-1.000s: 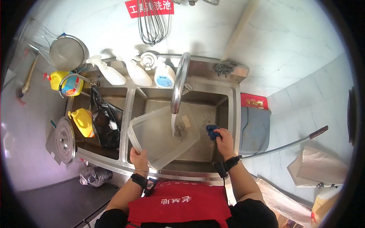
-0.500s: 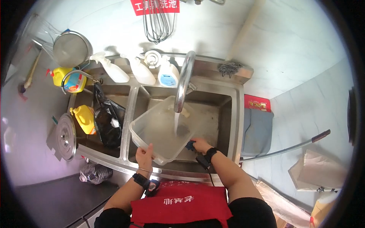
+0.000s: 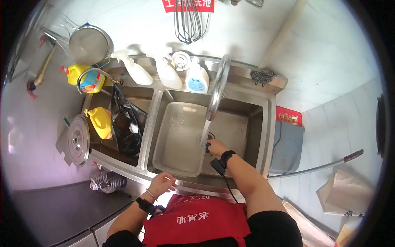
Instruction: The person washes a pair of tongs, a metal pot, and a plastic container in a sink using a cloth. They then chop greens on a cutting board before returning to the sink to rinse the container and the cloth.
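Observation:
A translucent plastic tub (image 3: 177,138) lies flat in the right-hand sink basin (image 3: 251,136). Water runs from the curved faucet (image 3: 219,88) down at the tub's right side. My right hand (image 3: 217,147) is closed around a small dark blue scrubber-like thing (image 3: 207,147), beside the stream and the tub's right rim; most of it is hidden by the fingers. My left hand (image 3: 163,182) is off the tub, above the sink's front edge, with loosely bent fingers and nothing in it.
Spray bottles (image 3: 138,71) and a white bottle with a blue label (image 3: 197,79) line the back ledge. A black plastic bag (image 3: 125,123) and a yellow jug (image 3: 99,122) occupy the left basin. Steel wool (image 3: 263,76) sits at the back right corner.
My left hand has let go of the tub's rim and drawn back. The tub has gone from tilted to flat in the basin. My right hand has moved farther in, nearer the stream.

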{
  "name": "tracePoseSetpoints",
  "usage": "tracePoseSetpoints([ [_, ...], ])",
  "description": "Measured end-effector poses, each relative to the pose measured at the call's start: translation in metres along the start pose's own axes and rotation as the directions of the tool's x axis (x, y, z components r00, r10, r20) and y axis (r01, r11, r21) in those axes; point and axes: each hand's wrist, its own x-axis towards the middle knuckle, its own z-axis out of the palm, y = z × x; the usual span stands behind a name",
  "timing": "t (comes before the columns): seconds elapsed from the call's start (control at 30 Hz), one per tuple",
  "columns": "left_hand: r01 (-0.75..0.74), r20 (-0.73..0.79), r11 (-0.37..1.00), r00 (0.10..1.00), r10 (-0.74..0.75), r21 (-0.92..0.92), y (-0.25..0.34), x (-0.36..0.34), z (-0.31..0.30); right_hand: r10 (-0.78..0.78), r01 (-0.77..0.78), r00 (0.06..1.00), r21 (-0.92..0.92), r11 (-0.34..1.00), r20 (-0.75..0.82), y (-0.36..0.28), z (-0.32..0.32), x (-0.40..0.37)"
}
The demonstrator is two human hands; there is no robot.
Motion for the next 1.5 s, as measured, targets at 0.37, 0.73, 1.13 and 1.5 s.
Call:
tracePoseSetpoints([
  [0.37,-0.211,-0.051,0.977,0.976,0.210,-0.014,0.001,0.006,-0.009,-0.037,0.089,0.981,0.268,0.959,-0.193,-0.006,-0.035,-0.066],
  [0.73,-0.244,-0.063,0.967,0.966,0.249,0.075,0.004,0.007,-0.012,-0.211,0.348,0.931,0.552,0.758,-0.297,-0.034,-0.031,-0.085],
  [1.13,-0.208,-0.120,0.978,0.971,0.207,0.003,-0.013,-0.003,-0.018,0.137,-0.143,0.981,0.030,0.989,0.135,0.022,0.010,-0.005],
  [1.5,-0.270,-0.131,0.963,0.954,0.269,0.014,-0.022,0.003,-0.024,0.131,-0.059,0.936,0.222,0.973,-0.326,-0.006,-0.074,-0.018],
])
